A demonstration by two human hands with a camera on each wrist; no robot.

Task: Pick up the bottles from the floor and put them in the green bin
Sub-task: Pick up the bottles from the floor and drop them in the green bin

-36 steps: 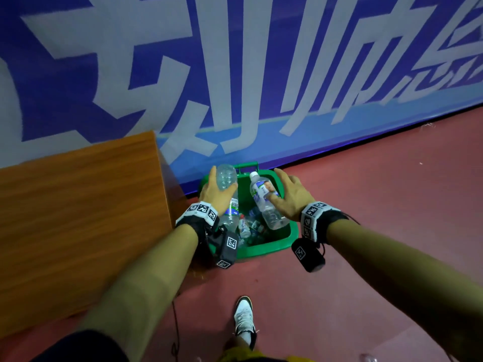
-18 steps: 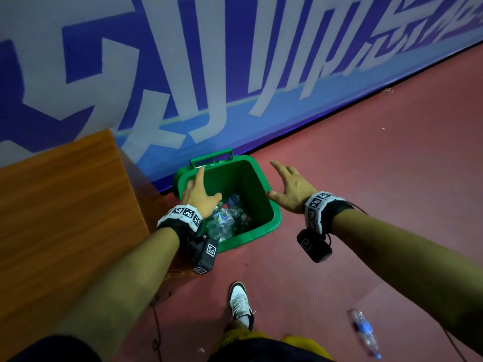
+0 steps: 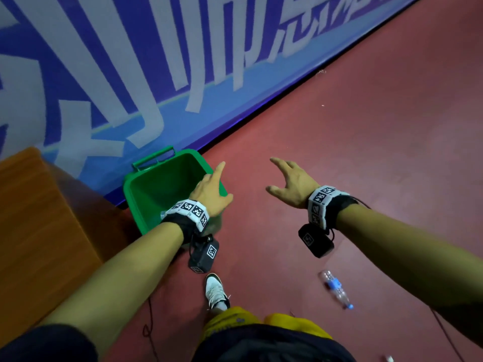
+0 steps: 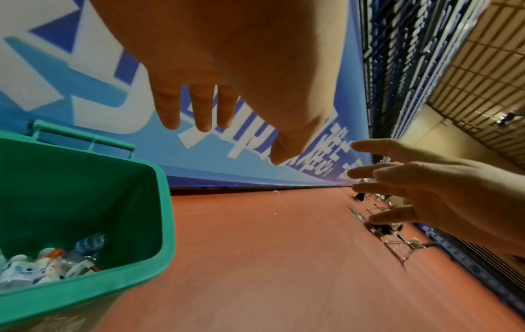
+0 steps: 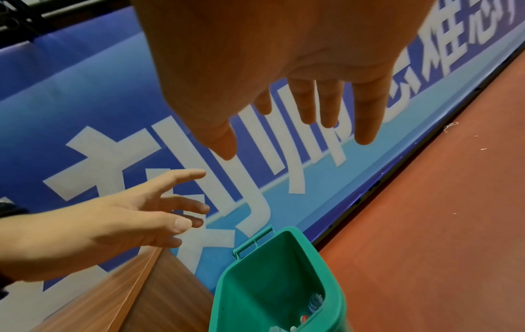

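Both our left hand (image 3: 212, 188) and right hand (image 3: 292, 184) hang open, empty, near the green bin (image 3: 146, 178). The bottle (image 3: 335, 288) near right looks light, slippery; we'd grasp mid-body.

A white band (image 3: 188, 210) printed with black square markers is worn on the left wrist over a black strap; a like band (image 3: 320, 205) is worn on the right. A small black box (image 3: 204, 254) bearing a marker is hung under the left wrist, another (image 3: 315, 240) under the right, with thin black cable. A dark short sleeve (image 3: 44, 343), yellow shorts (image 3: 295, 322) and a white shoe (image 3: 214, 290) are seen.
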